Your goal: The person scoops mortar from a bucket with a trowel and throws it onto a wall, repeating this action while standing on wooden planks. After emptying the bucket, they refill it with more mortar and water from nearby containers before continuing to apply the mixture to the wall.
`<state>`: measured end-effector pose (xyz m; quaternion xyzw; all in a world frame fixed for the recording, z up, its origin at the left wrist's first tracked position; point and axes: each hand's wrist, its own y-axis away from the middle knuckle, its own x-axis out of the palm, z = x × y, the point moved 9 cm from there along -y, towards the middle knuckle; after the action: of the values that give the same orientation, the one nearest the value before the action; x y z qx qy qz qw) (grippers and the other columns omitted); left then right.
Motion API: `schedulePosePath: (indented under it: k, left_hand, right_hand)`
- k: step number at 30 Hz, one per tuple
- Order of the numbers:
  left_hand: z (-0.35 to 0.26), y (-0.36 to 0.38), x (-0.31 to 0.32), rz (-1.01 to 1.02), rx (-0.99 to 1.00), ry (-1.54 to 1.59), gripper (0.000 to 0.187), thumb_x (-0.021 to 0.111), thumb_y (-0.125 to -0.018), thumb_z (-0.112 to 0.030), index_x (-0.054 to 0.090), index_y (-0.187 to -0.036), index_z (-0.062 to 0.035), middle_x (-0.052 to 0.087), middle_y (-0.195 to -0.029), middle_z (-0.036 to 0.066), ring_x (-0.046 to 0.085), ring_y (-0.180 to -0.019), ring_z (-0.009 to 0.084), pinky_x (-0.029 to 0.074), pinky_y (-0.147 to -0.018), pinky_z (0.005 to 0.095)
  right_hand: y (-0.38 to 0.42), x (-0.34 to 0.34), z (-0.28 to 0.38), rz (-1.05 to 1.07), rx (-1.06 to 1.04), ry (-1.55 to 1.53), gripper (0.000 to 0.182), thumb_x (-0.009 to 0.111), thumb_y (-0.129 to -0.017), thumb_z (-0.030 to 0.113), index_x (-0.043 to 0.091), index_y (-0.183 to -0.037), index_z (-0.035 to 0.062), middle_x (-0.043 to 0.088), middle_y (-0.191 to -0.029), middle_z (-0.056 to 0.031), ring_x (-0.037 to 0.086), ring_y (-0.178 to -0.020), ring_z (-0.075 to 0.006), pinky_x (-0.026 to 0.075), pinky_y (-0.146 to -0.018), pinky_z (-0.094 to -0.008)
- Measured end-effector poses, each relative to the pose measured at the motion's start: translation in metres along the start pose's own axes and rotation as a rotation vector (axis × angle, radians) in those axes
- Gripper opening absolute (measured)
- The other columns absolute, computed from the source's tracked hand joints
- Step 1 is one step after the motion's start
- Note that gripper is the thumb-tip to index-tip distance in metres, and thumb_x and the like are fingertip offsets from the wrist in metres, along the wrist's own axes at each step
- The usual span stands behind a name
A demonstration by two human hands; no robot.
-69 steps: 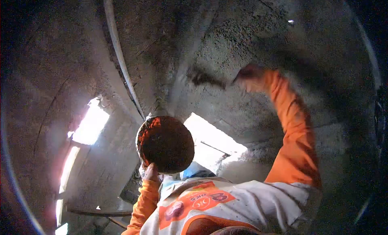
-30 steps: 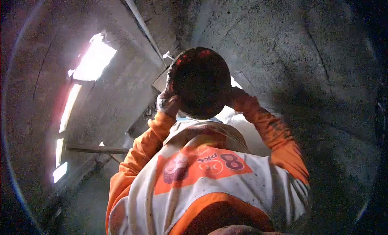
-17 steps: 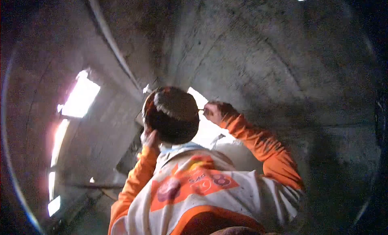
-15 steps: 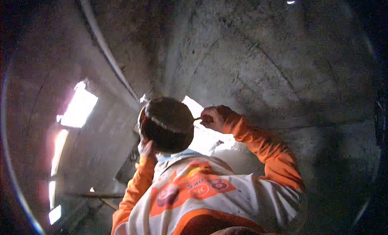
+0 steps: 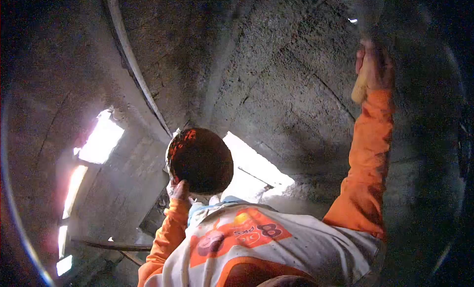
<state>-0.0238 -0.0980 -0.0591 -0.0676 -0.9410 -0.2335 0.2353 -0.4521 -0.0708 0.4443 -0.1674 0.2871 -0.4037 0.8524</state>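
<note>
My left hand [image 5: 178,191] grips a round, bowl-like container [image 5: 200,161] by its lower left rim. Its inside is dark, with a reddish patch near the top edge. My right hand [image 5: 376,70] is raised high on the right, wrapped round the wooden handle of a trowel [image 5: 361,84]. The trowel's grey blade is blurred and lies close against the rough grey wall [image 5: 296,65]. Both sleeves are orange, and a white shirt with an orange print covers my torso.
Bright openings [image 5: 101,139] line the left side, and another opening [image 5: 254,168] lies behind the container. A long pale pipe or strip [image 5: 131,60] runs down the upper left. Low on the left, a bar [image 5: 118,246] reaches toward my left sleeve.
My right hand has moved from beside the container up and right to the wall, arm now stretched out. The container has tipped slightly and shows more of its dark inside.
</note>
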Motion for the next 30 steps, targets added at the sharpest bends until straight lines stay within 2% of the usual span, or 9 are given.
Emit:
schedulePosePath:
  k: [4,5,8,12,15,21,24,27,30]
  left_hand:
    - [0.011,-0.028,0.015,0.138,0.023,-0.035,0.044,0.055,-0.073,-0.007,0.043,-0.115,-0.0035,0.056,-0.097,0.007,0.056,-0.076,0.0167,0.047,-0.063,0.0263]
    - [0.005,-0.029,0.024,0.211,0.101,0.070,0.045,0.055,-0.073,-0.007,0.042,-0.116,-0.0038,0.055,-0.098,0.007,0.055,-0.077,0.0169,0.047,-0.064,0.0266]
    - [0.006,-0.030,0.029,0.235,0.004,0.016,0.041,0.053,-0.069,0.000,0.046,-0.110,-0.0027,0.055,-0.092,0.005,0.053,-0.072,0.0135,0.044,-0.061,0.0245]
    - [-0.037,-0.007,0.082,0.258,0.122,-0.047,0.042,0.049,-0.071,0.000,0.045,-0.113,-0.0010,0.055,-0.096,0.003,0.049,-0.075,0.0112,0.041,-0.065,0.0232]
    - [-0.033,0.001,0.083,0.289,0.117,-0.154,0.043,0.054,-0.075,-0.006,0.043,-0.117,-0.0008,0.053,-0.103,0.003,0.050,-0.084,0.0128,0.042,-0.073,0.0262]
    - [-0.027,0.009,0.044,0.126,0.079,0.000,0.041,0.048,-0.067,0.000,0.051,-0.107,-0.0049,0.053,-0.081,-0.001,0.047,-0.065,0.0089,0.041,-0.057,0.0210]
    - [0.012,0.001,0.014,0.041,-0.024,0.139,0.043,0.048,-0.064,0.004,0.052,-0.105,-0.0043,0.056,-0.089,0.002,0.051,-0.069,0.0106,0.043,-0.059,0.0227]
    - [0.010,0.002,0.001,-0.091,-0.054,-0.108,0.041,0.048,-0.064,0.005,0.053,-0.103,-0.0051,0.055,-0.080,0.000,0.046,-0.057,0.0079,0.039,-0.049,0.0215]
    - [0.007,0.002,-0.026,-0.093,-0.036,-0.429,0.040,0.049,-0.066,0.000,0.050,-0.105,-0.0071,0.055,-0.079,0.002,0.048,-0.057,0.0124,0.041,-0.049,0.0244]
  right_hand:
    - [0.075,0.044,-0.047,0.341,0.170,0.615,0.025,0.053,-0.077,0.033,0.053,-0.074,0.0076,0.044,-0.055,0.0026,0.039,-0.049,-0.0058,0.034,-0.045,-0.0204]
    - [0.114,0.072,-0.103,0.562,0.325,0.006,0.022,0.052,-0.078,0.026,0.052,-0.083,0.0053,0.045,-0.060,0.0027,0.041,-0.052,-0.0067,0.036,-0.048,-0.0211]
    - [0.205,0.144,-0.181,0.706,-0.246,0.137,0.032,0.051,-0.076,0.034,0.053,-0.080,0.0024,0.049,-0.063,-0.0081,0.050,-0.063,-0.0194,0.042,-0.059,-0.0284]
    - [0.274,0.211,-0.231,0.967,-0.377,1.023,0.026,0.040,-0.080,0.018,0.048,-0.102,0.0073,0.050,-0.090,-0.0160,0.052,-0.087,-0.0262,0.044,-0.068,-0.0393]
    - [0.290,0.210,-0.204,0.934,-0.420,0.932,0.027,0.041,-0.079,0.020,0.049,-0.101,0.0077,0.050,-0.089,-0.0180,0.052,-0.090,-0.0289,0.044,-0.069,-0.0426]
    - [0.260,0.202,-0.226,1.021,-0.336,0.833,0.021,0.046,-0.073,0.014,0.053,-0.090,0.0035,0.054,-0.070,-0.0123,0.055,-0.066,-0.0264,0.044,-0.056,-0.0404]
    - [0.150,0.175,-0.135,0.702,-0.355,0.566,0.016,0.051,-0.072,0.013,0.052,-0.085,0.0037,0.052,-0.063,-0.0104,0.051,-0.056,-0.0267,0.042,-0.051,-0.0358]
    - [0.071,0.205,-0.159,0.776,0.059,0.570,0.026,0.055,-0.069,0.021,0.049,-0.086,0.0021,0.052,-0.070,-0.0125,0.051,-0.064,-0.0302,0.041,-0.058,-0.0382]
    - [0.052,0.270,-0.216,0.765,-0.388,1.002,0.021,0.055,-0.071,0.019,0.050,-0.084,0.0033,0.052,-0.071,-0.0107,0.051,-0.067,-0.0270,0.042,-0.059,-0.0374]
